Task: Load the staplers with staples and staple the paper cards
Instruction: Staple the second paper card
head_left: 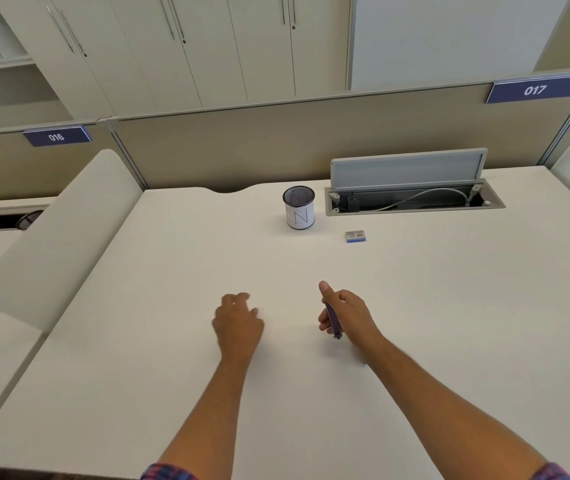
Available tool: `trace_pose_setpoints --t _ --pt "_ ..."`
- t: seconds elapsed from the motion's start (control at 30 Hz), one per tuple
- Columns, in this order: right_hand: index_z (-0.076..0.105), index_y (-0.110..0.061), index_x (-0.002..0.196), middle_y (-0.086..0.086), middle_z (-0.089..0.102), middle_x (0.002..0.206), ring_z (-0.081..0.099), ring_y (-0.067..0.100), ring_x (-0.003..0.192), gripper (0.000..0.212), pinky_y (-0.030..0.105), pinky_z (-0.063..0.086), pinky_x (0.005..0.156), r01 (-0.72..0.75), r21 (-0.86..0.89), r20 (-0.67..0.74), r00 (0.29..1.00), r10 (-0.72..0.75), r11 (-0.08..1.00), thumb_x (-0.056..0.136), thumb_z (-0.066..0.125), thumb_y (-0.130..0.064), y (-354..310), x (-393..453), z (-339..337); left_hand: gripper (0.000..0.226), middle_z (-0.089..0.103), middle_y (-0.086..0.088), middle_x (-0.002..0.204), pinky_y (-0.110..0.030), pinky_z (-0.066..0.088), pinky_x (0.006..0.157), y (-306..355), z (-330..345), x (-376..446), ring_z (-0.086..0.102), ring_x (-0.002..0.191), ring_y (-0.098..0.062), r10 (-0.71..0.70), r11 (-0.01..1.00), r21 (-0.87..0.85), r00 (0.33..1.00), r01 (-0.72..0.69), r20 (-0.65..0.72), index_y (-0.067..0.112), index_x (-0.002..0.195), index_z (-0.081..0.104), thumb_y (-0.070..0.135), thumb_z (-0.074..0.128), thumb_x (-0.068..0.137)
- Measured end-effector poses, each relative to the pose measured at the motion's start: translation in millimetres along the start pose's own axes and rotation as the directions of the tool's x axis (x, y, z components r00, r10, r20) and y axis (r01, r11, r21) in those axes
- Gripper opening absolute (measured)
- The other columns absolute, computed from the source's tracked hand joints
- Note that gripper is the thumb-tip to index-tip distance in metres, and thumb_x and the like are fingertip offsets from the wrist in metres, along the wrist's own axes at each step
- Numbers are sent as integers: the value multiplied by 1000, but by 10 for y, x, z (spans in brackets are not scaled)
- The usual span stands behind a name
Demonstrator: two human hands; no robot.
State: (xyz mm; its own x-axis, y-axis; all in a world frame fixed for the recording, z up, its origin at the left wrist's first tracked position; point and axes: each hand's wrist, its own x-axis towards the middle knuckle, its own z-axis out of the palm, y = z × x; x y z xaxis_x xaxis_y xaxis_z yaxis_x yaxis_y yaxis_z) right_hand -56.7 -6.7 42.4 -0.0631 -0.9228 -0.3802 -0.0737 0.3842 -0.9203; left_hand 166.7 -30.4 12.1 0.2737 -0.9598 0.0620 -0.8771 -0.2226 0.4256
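- Near the desk's front edge, the right hand (344, 315) is gripping a slim purple stapler (332, 319), thumb pointing away from the person; the stapler's long axis is running roughly front to back, its near end dipping toward the desk (172, 375).
- Beside it, to the left and apart, the left hand (238, 322) is hovering low over the desk with fingers curled; a pale, barely visible card may be lying at its fingertips, but whether it is pinching anything cannot be told.
- Farther back and slightly right of the right hand, the staple box (355, 236) is lying flat, its long side running left to right, well apart from both hands.
- Judged from this layout, the right hand is nearer the box, yet it is occupied; the left would be reaching across.
- Behind, a mesh pen cup (298, 208) is standing just left of the box.
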Motion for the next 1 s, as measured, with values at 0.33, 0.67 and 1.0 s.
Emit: trace_pose_setpoints --t 0.33,0.67,1.0 --pt "63 -2 106 12 78 85 72 17 67 70 33 54 66 -4 -15 22 1000 4 1000 87 64 -70 22 -32 69 45 54 -8 127 -42 42 92 -341 -17 33 51 120 -33 -288 948 184 944 258 161 12 127 54 39 66 92" --pt "63 -1 107 11 78 83 70 18 67 74 36 53 69 -39 -5 23 999 39 999 85 64 -72 90 -17 47 37 60 -8 124 -44 41 98 -384 57 148 51 122 -35 -422 907 105 877 408 229 13 121 57 27 65 87" --pt "61 -6 96 8 74 82 61 14 58 65 25 46 58 -55 -5 52 997 55 998 85 66 -70 108 -5 157 13 59 -6 83 -32 44 72 -356 43 65 60 82 -31 -303 951 18 924 308 235 13 68 56 19 62 77"
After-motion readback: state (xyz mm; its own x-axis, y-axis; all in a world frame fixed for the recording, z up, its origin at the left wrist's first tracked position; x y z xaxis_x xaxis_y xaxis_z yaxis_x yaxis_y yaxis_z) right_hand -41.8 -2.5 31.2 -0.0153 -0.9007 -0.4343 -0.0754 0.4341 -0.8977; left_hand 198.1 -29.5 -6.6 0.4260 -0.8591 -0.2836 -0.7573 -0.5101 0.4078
